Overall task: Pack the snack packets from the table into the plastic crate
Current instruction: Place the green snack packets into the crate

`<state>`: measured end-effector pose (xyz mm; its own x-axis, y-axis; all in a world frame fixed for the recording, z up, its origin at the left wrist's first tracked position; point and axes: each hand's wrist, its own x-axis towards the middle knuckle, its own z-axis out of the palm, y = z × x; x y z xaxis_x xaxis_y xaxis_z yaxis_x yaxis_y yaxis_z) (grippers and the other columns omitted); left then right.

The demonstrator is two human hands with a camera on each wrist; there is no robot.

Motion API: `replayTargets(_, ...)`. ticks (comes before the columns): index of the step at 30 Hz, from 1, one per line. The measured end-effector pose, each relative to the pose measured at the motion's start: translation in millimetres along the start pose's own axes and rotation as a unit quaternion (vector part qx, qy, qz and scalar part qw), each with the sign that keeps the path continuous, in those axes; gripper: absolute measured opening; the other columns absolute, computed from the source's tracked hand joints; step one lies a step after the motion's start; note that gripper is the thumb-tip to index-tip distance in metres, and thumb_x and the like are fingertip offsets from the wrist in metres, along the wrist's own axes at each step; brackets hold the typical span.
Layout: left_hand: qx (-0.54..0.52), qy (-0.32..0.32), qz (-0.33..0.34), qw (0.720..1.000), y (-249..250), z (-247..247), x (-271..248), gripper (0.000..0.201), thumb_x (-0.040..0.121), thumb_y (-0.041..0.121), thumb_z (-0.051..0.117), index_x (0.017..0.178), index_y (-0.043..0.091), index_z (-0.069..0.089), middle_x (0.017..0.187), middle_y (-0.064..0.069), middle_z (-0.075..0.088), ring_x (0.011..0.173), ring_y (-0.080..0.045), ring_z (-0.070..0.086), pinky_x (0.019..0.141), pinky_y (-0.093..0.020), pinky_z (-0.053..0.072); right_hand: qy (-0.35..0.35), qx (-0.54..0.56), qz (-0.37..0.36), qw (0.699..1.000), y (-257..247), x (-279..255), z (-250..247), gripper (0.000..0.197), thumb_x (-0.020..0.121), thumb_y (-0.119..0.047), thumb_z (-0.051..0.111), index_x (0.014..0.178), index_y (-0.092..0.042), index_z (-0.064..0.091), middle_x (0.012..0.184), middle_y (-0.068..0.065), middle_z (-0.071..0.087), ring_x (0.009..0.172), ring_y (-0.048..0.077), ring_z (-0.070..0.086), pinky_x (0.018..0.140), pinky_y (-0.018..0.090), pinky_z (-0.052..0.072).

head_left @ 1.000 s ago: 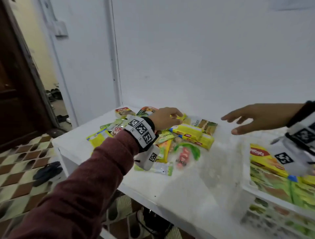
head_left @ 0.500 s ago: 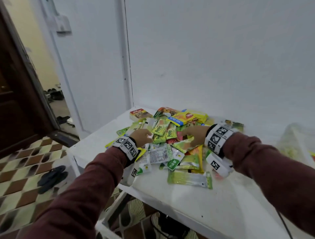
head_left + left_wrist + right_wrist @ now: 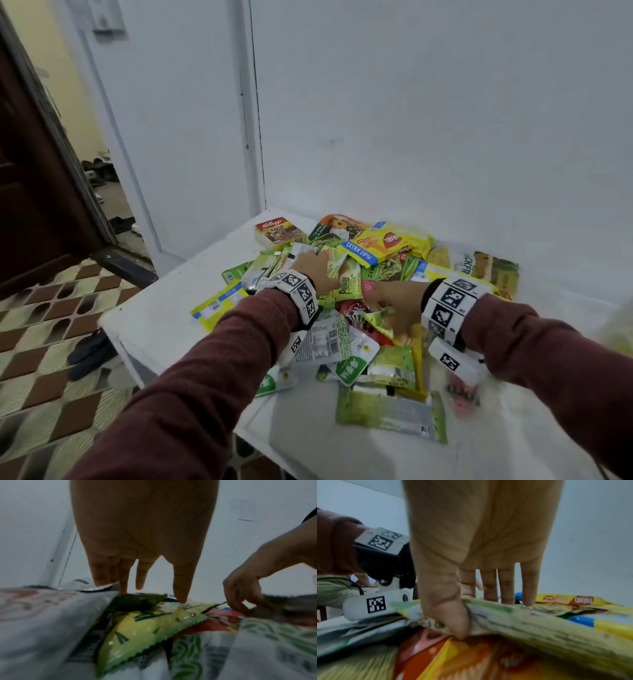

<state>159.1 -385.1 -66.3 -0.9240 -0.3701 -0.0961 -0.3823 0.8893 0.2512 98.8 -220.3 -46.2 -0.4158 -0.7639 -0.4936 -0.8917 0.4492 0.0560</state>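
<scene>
A heap of snack packets [image 3: 346,346], mostly green and yellow, lies on the white table [image 3: 161,308]. My left hand [image 3: 313,270] rests on the heap's far left; in the left wrist view its straight fingers [image 3: 123,580] and thumb touch a yellow-green packet [image 3: 137,635]. My right hand [image 3: 394,301] is in the middle of the heap. In the right wrist view it [image 3: 477,615] pinches a long green packet [image 3: 539,626], thumb below and fingers on top. Only a blurred pale-green shape [image 3: 618,329] at the right edge shows where the crate stood.
A Kellogg's box [image 3: 279,231] and a yellow wafer packet [image 3: 387,241] lie at the back of the heap, near the white wall. The table's left edge drops to a tiled floor with dark sandals [image 3: 89,353]. A doorway opens at the far left.
The view has swung left from the crate to the heap. My right hand came from above the crate down into the packets and took hold of one; my left hand stayed on the heap.
</scene>
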Motion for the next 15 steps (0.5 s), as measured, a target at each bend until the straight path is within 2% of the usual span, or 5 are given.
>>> replayTargets(2,0.018,-0.031,-0.018,0.999,3.3,1.7,10.3,0.081,0.081,0.047,0.063,0.143,0.011,0.026,0.140,-0.016,0.038,0.129,-0.032,0.038,0.104,-0.041,0.038,0.044,0.022,-0.010,0.999,7.9,4.6,-4.2,0.026,0.084,-0.015,0.059,0.106,-0.009,0.046,0.106,0.009,0.055,0.090,0.024,0.053,0.073,0.032,0.046)
replayTargets(4,0.030,-0.051,-0.035,0.998,6.4,-2.3,16.0,0.082,0.079,0.046,0.066,0.141,0.008,0.029,0.140,-0.015,0.039,0.128,-0.031,0.040,0.102,-0.041,0.040,0.091,0.044,-0.030,0.994,14.6,8.5,-14.3,0.024,0.085,-0.014,0.057,0.097,-0.016,0.036,0.088,0.003,0.049,0.083,0.021,0.048,0.067,0.028,0.041)
replayTargets(7,0.051,-0.079,-0.049,0.994,8.9,-10.6,21.4,0.073,0.080,0.041,0.068,0.135,0.004,0.037,0.134,-0.014,0.046,0.122,-0.030,0.047,0.097,-0.038,0.046,0.122,0.039,-0.028,0.991,14.3,18.5,-30.8,0.043,0.080,-0.018,0.066,0.111,-0.020,0.036,0.076,-0.004,0.043,0.080,0.020,0.045,0.058,0.024,0.034)
replayTargets(11,0.101,-0.132,-0.035,0.985,12.7,-10.9,30.3,0.050,0.078,0.035,0.069,0.116,0.005,0.056,0.113,-0.011,0.062,0.101,-0.027,0.060,0.082,-0.034,0.052,0.087,-0.052,-0.032,0.994,5.9,43.0,-36.6,0.078,0.072,-0.021,0.077,0.136,-0.014,0.033,0.115,0.011,0.056,0.105,0.028,0.054,0.079,0.030,0.042)
replayTargets(15,0.120,-0.133,-0.042,0.983,13.8,-7.0,33.2,0.029,0.083,0.027,0.063,0.098,0.008,0.049,0.077,-0.004,0.045,0.084,-0.022,0.051,0.069,-0.029,0.045,0.087,-0.144,-0.056,0.984,6.9,60.1,-29.3,0.068,0.077,-0.025,0.069,0.136,-0.011,0.038,0.131,0.010,0.046,0.117,0.028,0.048,0.091,0.038,0.047)
